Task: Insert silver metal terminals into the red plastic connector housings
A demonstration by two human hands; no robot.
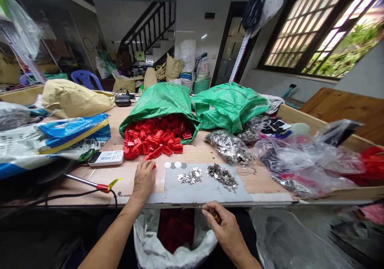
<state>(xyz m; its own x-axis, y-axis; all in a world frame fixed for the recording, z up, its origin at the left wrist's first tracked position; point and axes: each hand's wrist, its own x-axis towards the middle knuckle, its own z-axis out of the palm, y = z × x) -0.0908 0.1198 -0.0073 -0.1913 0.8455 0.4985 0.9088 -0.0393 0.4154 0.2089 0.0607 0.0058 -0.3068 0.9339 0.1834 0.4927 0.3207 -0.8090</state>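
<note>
My left hand [144, 181] is closed at the front edge of a heap of red plastic pieces [153, 139]. A bit of a red plastic piece [154, 166] shows at its fingertips. The heap spills from the mouth of a green woven bag [163, 95]. In my right hand [225, 225], at the table's front edge, is a small screwdriver-like tool [216, 217] with a yellow and dark handle; its thin tip points up and left. Two piles of small metal parts, a shiny one [190, 176] and a darker one [222, 176], lie on a grey mat [192, 195].
Below the table edge, a white sack [144, 241] holds dark red pieces. Clear bags of metal parts [229, 147] and plastic bags [306, 157] lie at right. A white box-shaped device [106, 158] and a blue-white bag [57, 141] are at left, with a black cable [75, 193].
</note>
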